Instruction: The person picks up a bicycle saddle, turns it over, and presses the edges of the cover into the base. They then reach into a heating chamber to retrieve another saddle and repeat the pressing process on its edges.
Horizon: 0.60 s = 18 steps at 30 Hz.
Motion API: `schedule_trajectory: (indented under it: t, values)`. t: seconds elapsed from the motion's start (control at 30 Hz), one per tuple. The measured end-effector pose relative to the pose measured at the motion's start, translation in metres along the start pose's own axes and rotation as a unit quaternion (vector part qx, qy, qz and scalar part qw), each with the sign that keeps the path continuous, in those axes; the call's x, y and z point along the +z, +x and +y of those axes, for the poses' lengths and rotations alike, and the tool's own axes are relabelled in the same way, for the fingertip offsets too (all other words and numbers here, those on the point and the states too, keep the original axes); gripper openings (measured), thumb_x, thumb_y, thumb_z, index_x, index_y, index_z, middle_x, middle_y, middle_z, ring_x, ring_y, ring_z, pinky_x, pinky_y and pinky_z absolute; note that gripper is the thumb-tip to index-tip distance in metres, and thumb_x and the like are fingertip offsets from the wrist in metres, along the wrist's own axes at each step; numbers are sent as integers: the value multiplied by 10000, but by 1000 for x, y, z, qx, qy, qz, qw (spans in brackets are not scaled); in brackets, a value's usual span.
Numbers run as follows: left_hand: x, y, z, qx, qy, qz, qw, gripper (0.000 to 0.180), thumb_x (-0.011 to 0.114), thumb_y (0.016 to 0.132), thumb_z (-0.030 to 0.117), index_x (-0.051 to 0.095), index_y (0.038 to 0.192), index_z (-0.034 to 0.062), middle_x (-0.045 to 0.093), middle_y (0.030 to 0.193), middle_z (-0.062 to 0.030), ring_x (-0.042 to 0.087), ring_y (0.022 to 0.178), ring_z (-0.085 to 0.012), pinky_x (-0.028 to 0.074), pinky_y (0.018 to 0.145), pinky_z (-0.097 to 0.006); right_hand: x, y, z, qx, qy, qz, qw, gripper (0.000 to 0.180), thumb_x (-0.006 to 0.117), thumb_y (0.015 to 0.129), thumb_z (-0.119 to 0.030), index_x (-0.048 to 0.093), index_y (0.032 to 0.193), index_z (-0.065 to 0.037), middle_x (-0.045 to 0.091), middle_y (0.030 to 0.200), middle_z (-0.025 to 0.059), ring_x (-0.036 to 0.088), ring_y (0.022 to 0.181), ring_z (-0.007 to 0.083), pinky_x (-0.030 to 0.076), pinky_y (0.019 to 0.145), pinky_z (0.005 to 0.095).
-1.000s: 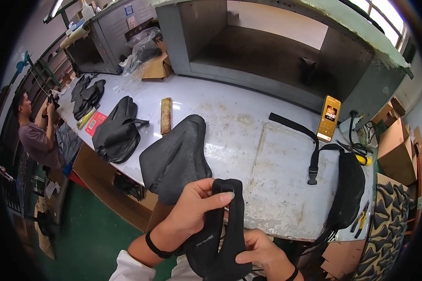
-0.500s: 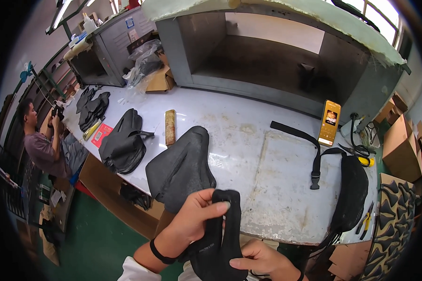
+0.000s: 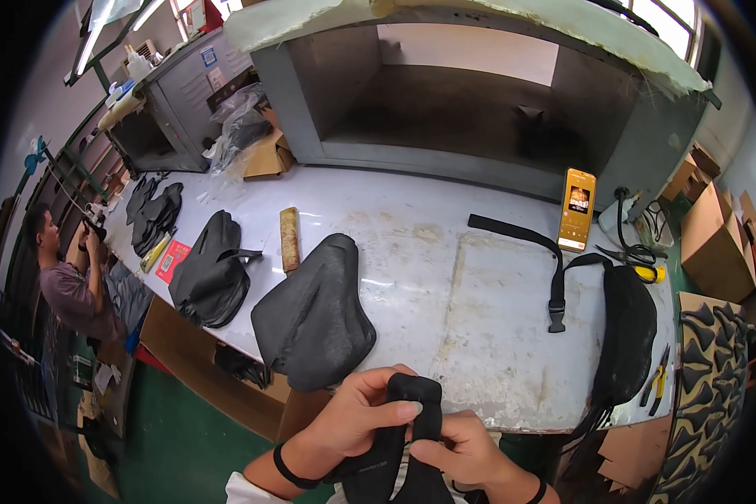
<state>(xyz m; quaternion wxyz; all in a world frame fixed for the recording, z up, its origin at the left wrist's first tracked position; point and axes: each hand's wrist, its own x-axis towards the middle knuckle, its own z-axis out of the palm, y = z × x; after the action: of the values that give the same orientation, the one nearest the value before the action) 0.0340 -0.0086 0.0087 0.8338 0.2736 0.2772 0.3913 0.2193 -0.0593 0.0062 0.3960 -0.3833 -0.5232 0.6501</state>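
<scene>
My left hand (image 3: 353, 424) pinches the upper end of a black, smooth piece with a long slit (image 3: 417, 391), thumb across its front. Lower on the same piece, the thumb and fingers of my right hand (image 3: 470, 454) grip its right strip beside the slit. The piece is upright in front of me, past the table's near edge, and its bottom runs out of the picture. Just beyond my left hand lies a large dark grey moulded cover (image 3: 315, 315) on the white table (image 3: 403, 311).
A dark cover stack (image 3: 210, 273) and a yellowish block (image 3: 289, 239) lie left. Right are a buckled strap (image 3: 554, 286), black pouch (image 3: 628, 336), phone (image 3: 576, 210) and pliers (image 3: 659, 382). A grey metal cabinet (image 3: 311, 101) stands behind; a co-worker (image 3: 80, 281) sits far left.
My right hand has moved up the black piece, closer to my left hand. The black piece and my left hand sit slightly lower in view; the whole view has shifted a little.
</scene>
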Motion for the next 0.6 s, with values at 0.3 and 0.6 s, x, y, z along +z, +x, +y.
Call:
schedule_trajectory:
  t: [0.3, 0.6]
  values:
    - [-2, 4, -1, -9, -29, -35, 999, 176, 664, 868, 7, 627, 1035, -33, 585, 981, -64, 615, 728, -141, 523, 632, -262, 3, 9, 7, 66, 362, 39, 929, 292, 699, 898, -281, 611, 764, -38, 602, 776, -5, 532, 675, 70, 413, 604, 241]
    - [1, -7, 1, 71, 7, -42, 997, 233, 610, 935, 112, 514, 1102, -18, 565, 1031, -67, 544, 962, -112, 447, 852, -267, 9, 11, -13, -88, -32, 162, 982, 216, 763, 787, -16, 660, 960, 62, 639, 888, 79, 597, 746, 108, 450, 624, 224]
